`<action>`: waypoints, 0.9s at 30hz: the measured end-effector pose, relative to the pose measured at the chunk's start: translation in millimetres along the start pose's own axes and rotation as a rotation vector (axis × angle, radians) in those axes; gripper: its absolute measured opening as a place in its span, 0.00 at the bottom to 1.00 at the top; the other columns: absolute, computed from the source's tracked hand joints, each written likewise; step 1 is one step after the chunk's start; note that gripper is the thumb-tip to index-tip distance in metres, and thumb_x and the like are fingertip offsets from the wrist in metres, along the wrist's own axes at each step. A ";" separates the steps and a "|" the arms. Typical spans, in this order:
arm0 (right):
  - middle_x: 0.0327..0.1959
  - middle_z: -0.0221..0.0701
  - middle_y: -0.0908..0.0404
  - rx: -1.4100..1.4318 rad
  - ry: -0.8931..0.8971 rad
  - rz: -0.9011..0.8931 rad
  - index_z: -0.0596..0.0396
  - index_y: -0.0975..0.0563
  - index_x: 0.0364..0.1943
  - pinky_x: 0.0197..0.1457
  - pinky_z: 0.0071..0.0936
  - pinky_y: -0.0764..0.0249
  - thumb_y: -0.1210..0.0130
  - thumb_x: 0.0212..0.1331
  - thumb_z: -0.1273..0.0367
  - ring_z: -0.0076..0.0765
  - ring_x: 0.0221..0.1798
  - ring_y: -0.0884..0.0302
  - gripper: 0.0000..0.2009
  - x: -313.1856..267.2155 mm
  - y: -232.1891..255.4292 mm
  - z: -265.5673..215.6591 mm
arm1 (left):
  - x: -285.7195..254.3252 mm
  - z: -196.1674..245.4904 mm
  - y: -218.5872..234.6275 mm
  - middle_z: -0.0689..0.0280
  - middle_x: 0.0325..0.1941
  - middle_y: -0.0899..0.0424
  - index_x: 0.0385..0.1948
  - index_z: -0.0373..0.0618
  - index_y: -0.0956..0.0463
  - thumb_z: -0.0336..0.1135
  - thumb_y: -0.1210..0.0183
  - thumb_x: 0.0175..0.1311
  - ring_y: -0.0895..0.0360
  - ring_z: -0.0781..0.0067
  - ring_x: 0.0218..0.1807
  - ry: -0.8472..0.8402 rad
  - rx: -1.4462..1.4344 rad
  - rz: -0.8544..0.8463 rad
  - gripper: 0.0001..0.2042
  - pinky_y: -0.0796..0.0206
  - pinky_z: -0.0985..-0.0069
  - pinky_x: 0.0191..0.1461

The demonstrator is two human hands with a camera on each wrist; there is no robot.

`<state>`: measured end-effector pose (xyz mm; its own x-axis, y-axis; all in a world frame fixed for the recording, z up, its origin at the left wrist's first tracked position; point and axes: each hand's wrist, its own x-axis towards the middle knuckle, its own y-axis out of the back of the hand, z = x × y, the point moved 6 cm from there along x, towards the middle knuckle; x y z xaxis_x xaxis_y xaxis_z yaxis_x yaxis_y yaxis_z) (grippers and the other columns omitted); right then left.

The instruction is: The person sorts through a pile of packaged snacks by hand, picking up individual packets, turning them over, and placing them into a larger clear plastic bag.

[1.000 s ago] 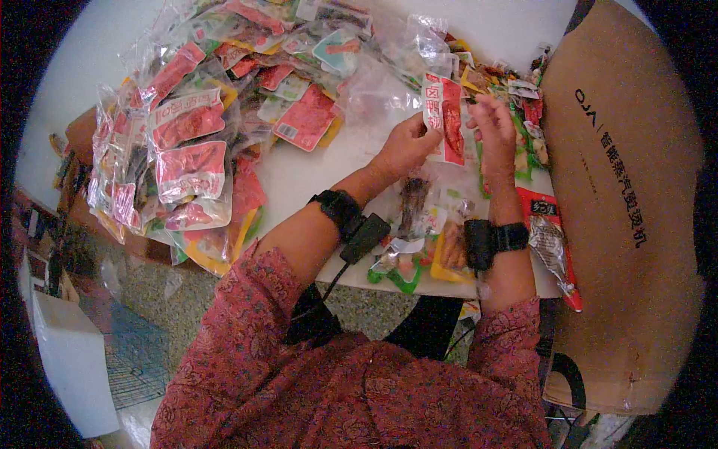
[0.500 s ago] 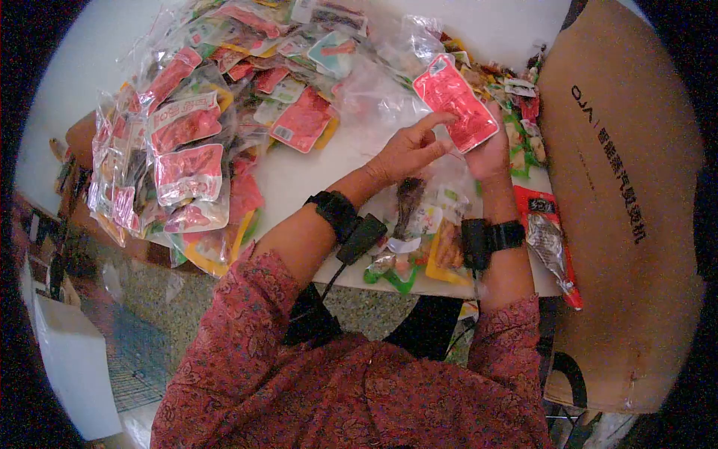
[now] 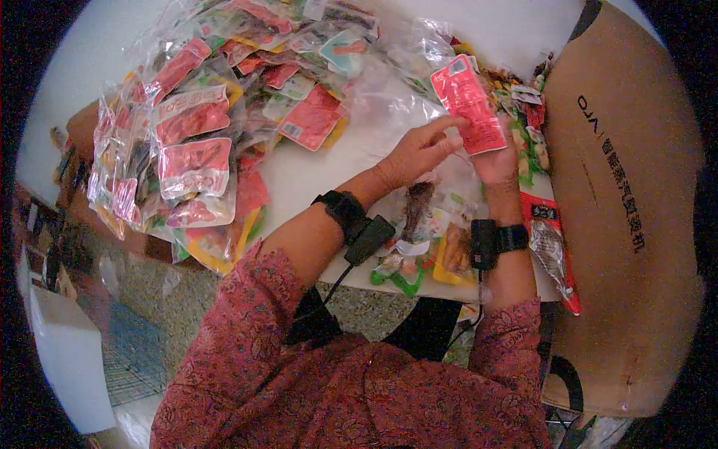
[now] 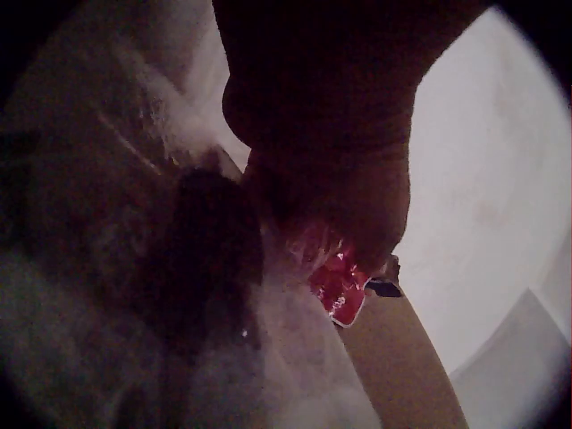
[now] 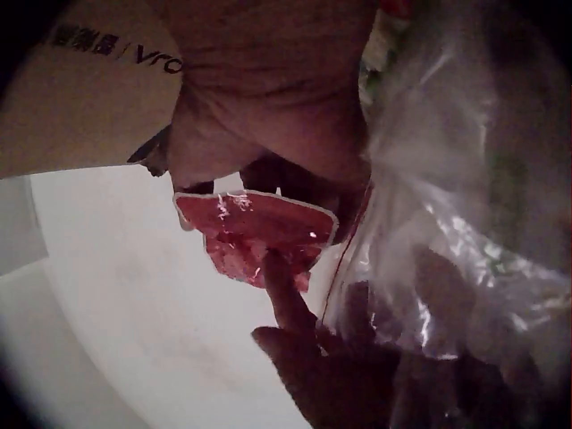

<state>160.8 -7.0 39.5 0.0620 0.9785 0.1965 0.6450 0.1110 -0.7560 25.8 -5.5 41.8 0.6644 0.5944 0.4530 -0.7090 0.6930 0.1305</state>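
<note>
A flat red food packet [image 3: 470,105] with a pale border and a small light label lies over the fingers of my right hand [image 3: 497,163], above the table. In the right wrist view, the fingers of that hand come round both sides of the shiny red packet [image 5: 259,223]. My left hand [image 3: 419,156] reaches in from the left. Its extended index finger touches the packet's face, with the thumb apart, as the right wrist view shows. Only a red corner of the packet [image 4: 341,290] shows in the dark left wrist view.
A large heap of clear bags with red food packets [image 3: 193,165] covers the table's left and back. More snack packs [image 3: 456,254] lie below the hands. A red and silver pouch [image 3: 550,239] is at the right edge, beside a tall cardboard box [image 3: 621,224].
The packet has turned from its lettered front to its plain red side and come to lie on the right hand. The left hand, which pinched its edge, now touches it with the index finger.
</note>
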 end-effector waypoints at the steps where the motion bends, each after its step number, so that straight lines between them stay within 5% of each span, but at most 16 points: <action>1: 0.43 0.35 0.29 -0.287 0.055 -0.093 0.57 0.35 0.48 0.45 0.30 0.32 0.59 0.54 0.55 0.35 0.43 0.30 0.22 -4.7 -12.5 -1.7 | 0.2 -6.7 -0.2 0.73 0.18 0.34 0.50 0.49 0.38 0.43 0.54 0.58 0.38 0.84 0.20 0.105 -0.232 -0.004 0.18 0.45 0.85 0.22; 5: 0.40 0.31 0.29 -1.091 0.232 -0.247 0.57 0.32 0.44 0.44 0.21 0.34 0.50 0.51 0.62 0.27 0.42 0.31 0.18 -9.4 -39.3 3.5 | 0.7 -12.8 7.9 0.73 0.20 0.33 0.42 0.46 0.33 0.44 0.54 0.59 0.37 0.85 0.20 0.154 -0.262 0.120 0.15 0.45 0.86 0.21; 9: 0.39 0.30 0.28 -1.090 0.275 -0.208 0.57 0.30 0.42 0.44 0.19 0.34 0.47 0.48 0.64 0.25 0.41 0.31 0.17 -16.4 -49.1 2.7 | 1.3 -11.1 13.8 0.72 0.19 0.32 0.34 0.44 0.30 0.44 0.52 0.57 0.37 0.84 0.19 0.242 -0.228 0.192 0.13 0.44 0.85 0.21; 14: 0.37 0.29 0.28 -0.973 0.303 0.068 0.57 0.30 0.42 0.42 0.21 0.33 0.45 0.47 0.64 0.25 0.37 0.30 0.18 -9.5 -28.2 -16.4 | 1.5 -11.2 15.2 0.71 0.17 0.31 0.30 0.42 0.29 0.42 0.51 0.56 0.37 0.82 0.18 0.296 -0.132 0.109 0.12 0.43 0.84 0.21; 15: 0.35 0.29 0.27 -0.998 0.161 0.062 0.56 0.29 0.42 0.42 0.20 0.33 0.46 0.47 0.63 0.25 0.36 0.30 0.18 -16.4 -32.2 -16.9 | 1.8 -9.7 12.2 0.70 0.18 0.30 0.29 0.43 0.29 0.42 0.51 0.56 0.36 0.82 0.19 0.285 -0.067 0.047 0.12 0.43 0.83 0.22; 18: 0.33 0.28 0.27 -0.860 0.116 -0.010 0.55 0.29 0.39 0.41 0.20 0.33 0.46 0.47 0.63 0.24 0.36 0.30 0.16 -14.8 -19.9 -25.5 | 4.8 4.1 9.2 0.69 0.21 0.28 0.29 0.42 0.29 0.41 0.50 0.55 0.35 0.81 0.22 0.248 0.067 -0.061 0.11 0.41 0.82 0.24; 20: 0.32 0.27 0.27 -0.821 0.286 0.074 0.54 0.28 0.37 0.39 0.19 0.33 0.47 0.48 0.62 0.24 0.34 0.30 0.14 -3.0 3.2 -45.0 | 5.1 20.7 9.9 0.69 0.22 0.27 0.30 0.42 0.29 0.40 0.49 0.54 0.33 0.80 0.23 0.229 0.135 -0.099 0.11 0.40 0.82 0.26; 22: 0.30 0.27 0.28 -0.780 0.453 0.152 0.54 0.28 0.35 0.37 0.18 0.33 0.47 0.48 0.62 0.23 0.33 0.31 0.13 -7.7 0.6 -57.0 | 8.1 35.4 8.5 0.68 0.25 0.26 0.31 0.41 0.30 0.38 0.48 0.54 0.31 0.79 0.28 0.117 0.509 -0.227 0.10 0.37 0.81 0.31; 24: 0.28 0.25 0.29 -0.651 0.483 0.235 0.53 0.29 0.32 0.34 0.17 0.36 0.47 0.48 0.62 0.22 0.30 0.33 0.11 -10.3 2.3 -60.9 | 15.5 39.1 10.8 0.67 0.25 0.26 0.31 0.41 0.29 0.36 0.48 0.53 0.29 0.76 0.29 0.055 0.496 -0.299 0.09 0.35 0.79 0.34; 27: 0.31 0.26 0.29 -0.844 0.329 0.073 0.54 0.29 0.33 0.34 0.19 0.36 0.48 0.49 0.63 0.22 0.32 0.33 0.11 -5.7 -0.9 -52.0 | 21.5 67.7 9.2 0.62 0.27 0.24 0.30 0.42 0.27 0.34 0.48 0.53 0.27 0.72 0.26 0.019 0.919 -0.250 0.07 0.33 0.74 0.33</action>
<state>199.5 -21.7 71.6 0.2557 0.8646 0.4325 0.9664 -0.2405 -0.0906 17.6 -14.0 112.4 0.8200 0.4842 0.3051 -0.4491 0.2139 0.8675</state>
